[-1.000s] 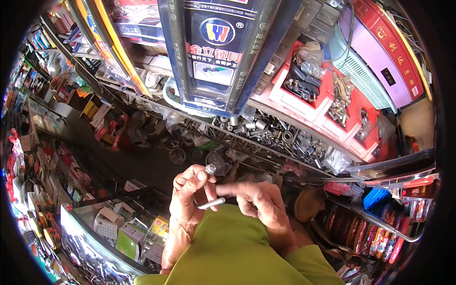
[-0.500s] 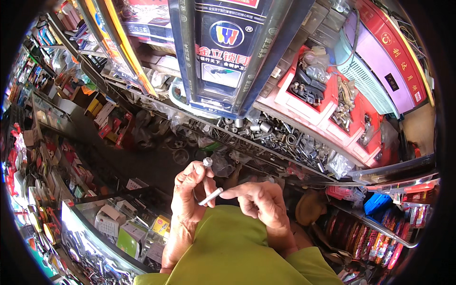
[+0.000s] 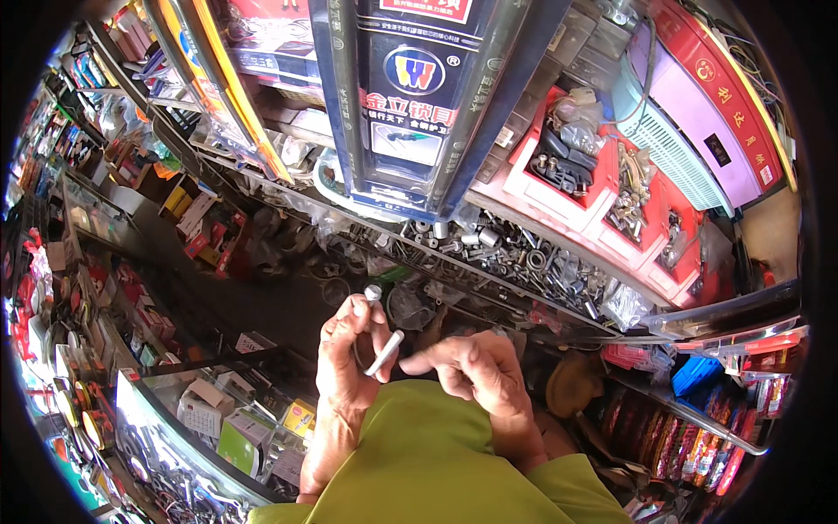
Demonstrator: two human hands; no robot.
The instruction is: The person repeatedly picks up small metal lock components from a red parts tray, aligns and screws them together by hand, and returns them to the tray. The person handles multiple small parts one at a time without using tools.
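My left hand is closed on two pieces of metal. A bolt shows its round silver head between thumb and forefinger; its shank is mostly hidden by the fingers. Lower in the same hand, a pale, smooth metal rod lies slanted across the fingers. To its right is my right hand, holding nothing that I can see. Its forefinger points at the rod with a small gap between them, while the other fingers are bent.
Beyond my hands runs a shelf of loose metal fittings. Above it stand red bins of hardware and a tall dark display panel. A glass case is at left, and bundled colourful goods at right.
The rod has tipped more upright, and its upper end has moved left, away from my right forefinger. The bolt head has shifted slightly up and left.
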